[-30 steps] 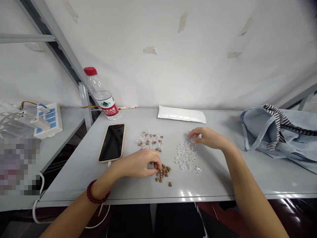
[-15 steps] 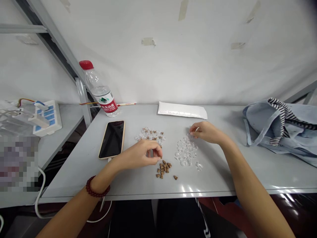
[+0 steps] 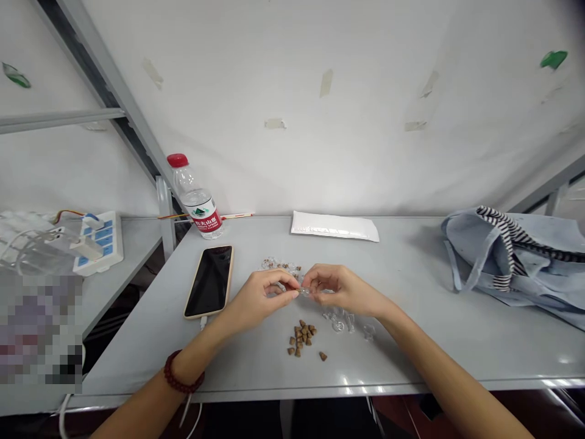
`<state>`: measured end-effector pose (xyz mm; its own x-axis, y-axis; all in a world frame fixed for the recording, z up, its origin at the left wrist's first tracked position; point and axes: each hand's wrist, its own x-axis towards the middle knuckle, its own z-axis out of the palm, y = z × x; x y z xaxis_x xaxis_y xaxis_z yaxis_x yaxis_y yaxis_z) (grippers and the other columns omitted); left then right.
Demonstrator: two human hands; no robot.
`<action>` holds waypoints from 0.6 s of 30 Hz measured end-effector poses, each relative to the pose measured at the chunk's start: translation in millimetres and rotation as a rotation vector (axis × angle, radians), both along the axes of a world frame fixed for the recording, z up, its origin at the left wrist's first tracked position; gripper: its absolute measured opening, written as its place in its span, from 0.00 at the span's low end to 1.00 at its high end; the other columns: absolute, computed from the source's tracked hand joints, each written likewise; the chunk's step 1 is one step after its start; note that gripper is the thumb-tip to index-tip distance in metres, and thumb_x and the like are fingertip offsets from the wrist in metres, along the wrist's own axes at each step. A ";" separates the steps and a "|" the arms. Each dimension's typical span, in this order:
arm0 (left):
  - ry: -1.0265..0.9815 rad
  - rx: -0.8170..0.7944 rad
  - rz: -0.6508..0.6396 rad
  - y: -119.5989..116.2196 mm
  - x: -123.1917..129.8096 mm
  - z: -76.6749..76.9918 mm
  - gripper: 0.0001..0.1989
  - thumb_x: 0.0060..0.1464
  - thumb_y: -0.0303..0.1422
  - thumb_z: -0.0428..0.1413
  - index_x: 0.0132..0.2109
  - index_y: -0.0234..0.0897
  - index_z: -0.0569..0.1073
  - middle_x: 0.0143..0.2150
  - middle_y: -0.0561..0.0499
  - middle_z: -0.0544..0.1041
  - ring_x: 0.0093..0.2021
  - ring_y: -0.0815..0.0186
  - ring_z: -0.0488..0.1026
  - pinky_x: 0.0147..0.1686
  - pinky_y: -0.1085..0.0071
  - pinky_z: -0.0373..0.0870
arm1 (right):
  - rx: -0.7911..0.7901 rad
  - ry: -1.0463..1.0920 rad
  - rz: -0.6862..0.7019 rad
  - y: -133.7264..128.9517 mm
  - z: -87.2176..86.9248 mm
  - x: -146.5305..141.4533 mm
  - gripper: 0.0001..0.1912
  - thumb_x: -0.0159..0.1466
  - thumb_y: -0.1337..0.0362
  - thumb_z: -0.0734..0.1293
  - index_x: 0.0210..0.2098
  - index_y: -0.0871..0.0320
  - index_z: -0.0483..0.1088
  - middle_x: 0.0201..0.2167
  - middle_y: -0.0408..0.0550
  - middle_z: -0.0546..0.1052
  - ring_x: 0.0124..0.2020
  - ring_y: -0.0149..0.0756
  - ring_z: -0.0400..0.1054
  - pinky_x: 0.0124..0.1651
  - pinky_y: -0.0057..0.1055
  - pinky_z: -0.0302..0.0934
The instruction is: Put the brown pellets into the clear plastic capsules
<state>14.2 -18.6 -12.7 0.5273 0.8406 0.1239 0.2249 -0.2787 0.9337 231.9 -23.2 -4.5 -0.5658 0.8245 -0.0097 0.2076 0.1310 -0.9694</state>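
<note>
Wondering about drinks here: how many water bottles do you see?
1: a red-capped plastic water bottle, standing at the back edge of the table, left of the white envelope.

Left hand (image 3: 261, 299) and right hand (image 3: 340, 289) blocked the middle of the surface (image 3: 411, 353) above a clear plastic piece (image 3: 302, 292), with a smartphone (image 3: 209, 281) near the left and brown pellets (image 3: 301, 338) below. Passage ran along the near edge, toward a denim tote bag (image 3: 507, 256); a water bottle (image 3: 195, 204) and white padded envelope (image 3: 334, 226) sat well behind.
</note>
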 end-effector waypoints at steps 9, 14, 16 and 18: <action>0.022 0.063 -0.018 0.2 -0.4 0.7 0.06 0.54 0.29 0.56 0.38 0.35 0.77 0.37 0.49 0.76 0.39 0.67 0.73 0.38 0.72 0.72 | -0.101 0.024 0.031 2.0 -4.1 -1.0 0.08 0.58 0.67 0.68 0.39 0.58 0.73 0.29 0.42 0.72 0.31 0.29 0.65 0.37 0.31 0.61; 0.042 0.086 -0.012 0.0 -0.6 0.9 0.07 0.55 0.29 0.55 0.37 0.36 0.78 0.36 0.49 0.77 0.34 0.68 0.72 0.33 0.73 0.72 | -0.194 0.070 -0.027 2.7 -6.1 -2.8 0.09 0.57 0.64 0.70 0.37 0.58 0.73 0.25 0.40 0.71 0.27 0.28 0.64 0.33 0.29 0.59; 0.018 0.074 -0.017 0.3 -0.6 0.0 0.08 0.56 0.30 0.54 0.39 0.36 0.79 0.37 0.48 0.76 0.33 0.68 0.72 0.31 0.73 0.72 | -0.231 0.108 -0.043 2.6 -7.0 -3.7 0.09 0.55 0.63 0.72 0.36 0.58 0.74 0.24 0.40 0.72 0.26 0.28 0.65 0.33 0.29 0.60; -0.016 0.080 -0.012 0.7 -0.5 -0.6 0.09 0.57 0.30 0.54 0.39 0.37 0.79 0.37 0.48 0.76 0.33 0.68 0.71 0.30 0.73 0.72 | -0.266 0.166 -0.054 1.8 -7.9 -5.8 0.09 0.54 0.64 0.72 0.35 0.58 0.74 0.25 0.41 0.73 0.28 0.29 0.67 0.35 0.30 0.62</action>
